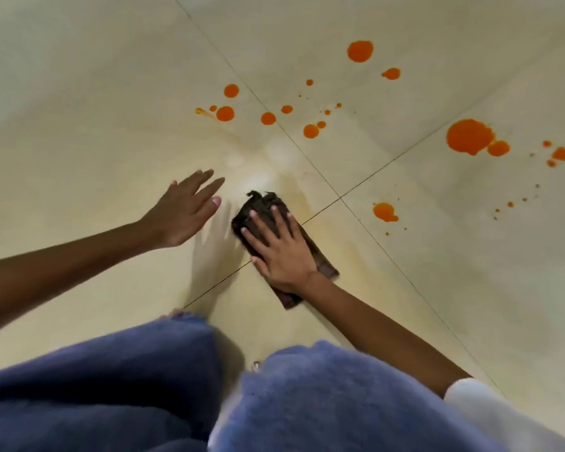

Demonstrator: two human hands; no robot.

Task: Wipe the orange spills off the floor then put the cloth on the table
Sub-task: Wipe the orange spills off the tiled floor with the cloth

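On the pale tiled floor (79, 125), just beside the point where four tiles' grout lines (366, 181) cross, lies a folded dark brown cloth (261, 207), slanting from upper left to lower right across one grout line. The right hand (281, 252) lies flat on top of the cloth, palm down, fingers spread, pressing it to the floor rather than gripping it. A faint yellowish smear shows on the tile around and beyond the cloth. The left hand (185, 210) hangs just left of the cloth, open, fingers loosely stretched and holding nothing; its shadow falls on the tile beneath. Orange spills (467, 137) dot the tiles further out: a scatter of small round drops beyond the cloth, a larger blot toward the right edge of the floor in view, and one drop (384, 212) to the right of the cloth. Nearest the camera are the person's knees in blue trousers (144, 386), and a white sleeve (490, 406) on the right arm.
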